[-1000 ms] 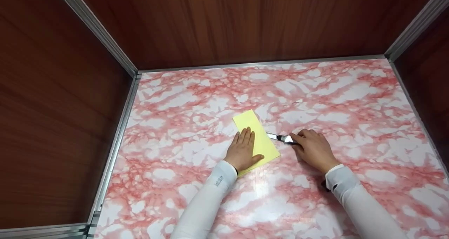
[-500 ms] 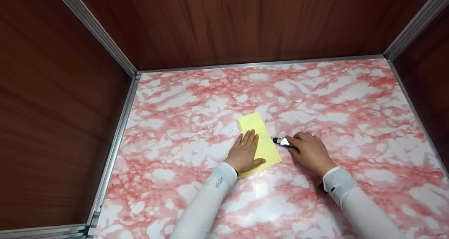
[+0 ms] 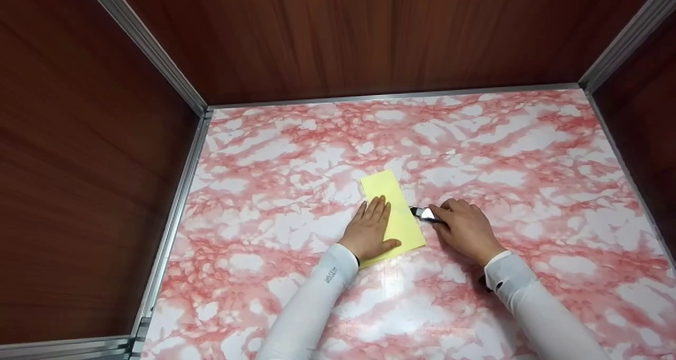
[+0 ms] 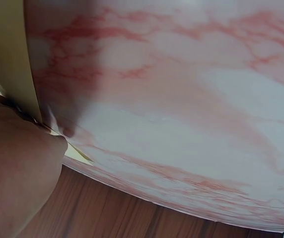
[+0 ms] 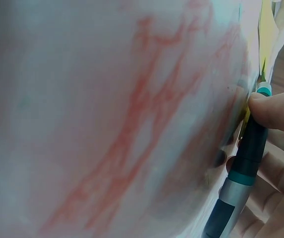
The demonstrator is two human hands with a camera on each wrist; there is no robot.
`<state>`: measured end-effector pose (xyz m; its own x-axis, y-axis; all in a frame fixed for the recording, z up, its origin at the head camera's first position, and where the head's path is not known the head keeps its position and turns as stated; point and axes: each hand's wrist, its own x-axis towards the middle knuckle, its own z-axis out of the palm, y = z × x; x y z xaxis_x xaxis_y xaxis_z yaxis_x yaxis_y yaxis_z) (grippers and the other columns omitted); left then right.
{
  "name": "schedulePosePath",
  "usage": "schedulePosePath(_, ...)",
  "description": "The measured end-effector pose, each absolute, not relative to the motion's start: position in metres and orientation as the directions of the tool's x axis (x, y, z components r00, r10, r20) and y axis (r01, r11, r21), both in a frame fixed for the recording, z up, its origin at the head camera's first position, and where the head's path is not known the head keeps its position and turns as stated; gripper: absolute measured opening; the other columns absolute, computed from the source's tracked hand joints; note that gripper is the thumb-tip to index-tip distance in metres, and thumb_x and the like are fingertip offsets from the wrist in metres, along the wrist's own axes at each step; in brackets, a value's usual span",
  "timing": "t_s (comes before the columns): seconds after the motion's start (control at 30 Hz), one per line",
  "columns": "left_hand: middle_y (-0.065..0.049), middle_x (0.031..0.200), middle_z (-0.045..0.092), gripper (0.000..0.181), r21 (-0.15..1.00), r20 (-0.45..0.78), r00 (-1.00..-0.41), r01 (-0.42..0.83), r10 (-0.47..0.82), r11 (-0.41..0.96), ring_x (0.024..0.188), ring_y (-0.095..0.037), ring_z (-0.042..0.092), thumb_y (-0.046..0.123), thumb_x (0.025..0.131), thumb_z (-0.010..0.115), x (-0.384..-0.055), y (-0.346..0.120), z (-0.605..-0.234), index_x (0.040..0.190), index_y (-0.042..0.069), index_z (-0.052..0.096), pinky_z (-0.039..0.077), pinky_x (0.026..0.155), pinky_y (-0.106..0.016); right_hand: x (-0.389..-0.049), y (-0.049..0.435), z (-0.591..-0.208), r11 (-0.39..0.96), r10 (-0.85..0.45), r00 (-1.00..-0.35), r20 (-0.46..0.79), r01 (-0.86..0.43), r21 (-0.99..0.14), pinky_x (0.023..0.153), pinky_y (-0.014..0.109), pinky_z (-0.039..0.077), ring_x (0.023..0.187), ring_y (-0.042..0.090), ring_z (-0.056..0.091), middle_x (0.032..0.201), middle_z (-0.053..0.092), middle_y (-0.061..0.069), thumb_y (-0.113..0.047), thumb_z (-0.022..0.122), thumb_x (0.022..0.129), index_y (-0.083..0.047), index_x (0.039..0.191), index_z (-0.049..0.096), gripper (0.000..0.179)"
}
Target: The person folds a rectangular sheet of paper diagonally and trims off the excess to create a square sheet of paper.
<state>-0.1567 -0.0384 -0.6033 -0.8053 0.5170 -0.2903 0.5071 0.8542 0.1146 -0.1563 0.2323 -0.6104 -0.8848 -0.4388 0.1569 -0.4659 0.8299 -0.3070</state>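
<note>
A sheet of yellow paper (image 3: pixel 405 227), apparently folded, lies at an angle on the table. My left hand (image 3: pixel 367 232) rests flat on it with straight fingers, thumb spread toward the near edge. In the left wrist view, part of the paper (image 4: pixel 13 54) shows beside the left hand (image 4: pixel 20 166). My right hand (image 3: pixel 469 228) grips a knife (image 3: pixel 426 215) by its handle, pointed at the paper's right edge. Its blade is hidden at that edge. The right wrist view shows the dark handle (image 5: pixel 253 139) with teal rings, held between thumb and fingers of the right hand (image 5: pixel 281 163).
The table (image 3: pixel 264 212) has a red-and-white marbled surface. Dark wood panels (image 3: pixel 338 38) with metal framing (image 3: pixel 158 54) enclose its back and sides. A tiny pale scrap (image 3: pixel 450 151) lies beyond the right hand.
The paper has shifted slightly right and nearer, my left hand moving a little with it. The knife has moved slightly nearer, and its blade, visible earlier, is now hidden at the paper's edge.
</note>
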Motion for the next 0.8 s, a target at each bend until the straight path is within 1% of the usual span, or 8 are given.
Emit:
schedulePosePath(0.23,-0.013,0.171,0.004,0.096,0.114,-0.287,-0.804,0.511,0.521,0.852,0.157,-0.026,0.0,0.07,0.1,0.04,-0.157,-0.038,-0.603,0.164,0.005,0.01,0.003,0.125,-0.044,-0.158,0.239,-0.608,0.829,-0.434,-0.885,0.169,-0.466,-0.309,0.079,0.053,0.046,0.095,0.033,0.058,0.105,0.064,0.009,-0.021,0.076,0.093,-0.01,0.135,0.069,0.043)
schedulePosePath(0.4,-0.014,0.171,0.005,0.096,0.114,-0.28,-0.804,0.515,0.525,0.849,0.157,-0.026,0.002,0.069,0.1,0.04,-0.157,-0.039,-0.602,0.164,0.004,0.012,0.004,0.125,-0.044,-0.161,0.245,-0.608,0.838,-0.414,-0.89,0.189,-0.454,-0.303,0.076,0.051,0.046,0.093,0.033,0.057,0.103,0.064,0.01,-0.02,0.078,0.091,-0.01,0.131,0.071,0.042)
schedulePosePath(0.67,-0.014,0.171,0.007,0.095,0.117,-0.274,-0.803,0.518,0.529,0.847,0.157,-0.026,0.003,0.069,0.1,0.041,-0.156,-0.039,-0.6,0.164,0.004,0.014,0.005,0.125,-0.044,-0.16,0.246,-0.61,0.829,-0.416,-0.886,0.206,-0.463,-0.314,0.074,0.051,0.046,0.09,0.033,0.058,0.102,0.064,0.01,-0.021,0.078,0.092,-0.01,0.132,0.071,0.043)
schedulePosePath(0.8,-0.012,0.171,0.008,0.088,0.113,-0.275,-0.807,0.512,0.522,0.851,0.157,-0.025,0.004,0.064,0.103,0.041,-0.158,-0.04,-0.6,0.165,0.007,0.016,0.004,0.125,-0.045,-0.159,0.245,-0.61,0.829,-0.416,-0.887,0.2,-0.46,-0.317,0.074,0.051,0.046,0.092,0.033,0.058,0.102,0.063,0.009,-0.022,0.078,0.092,-0.01,0.132,0.071,0.042)
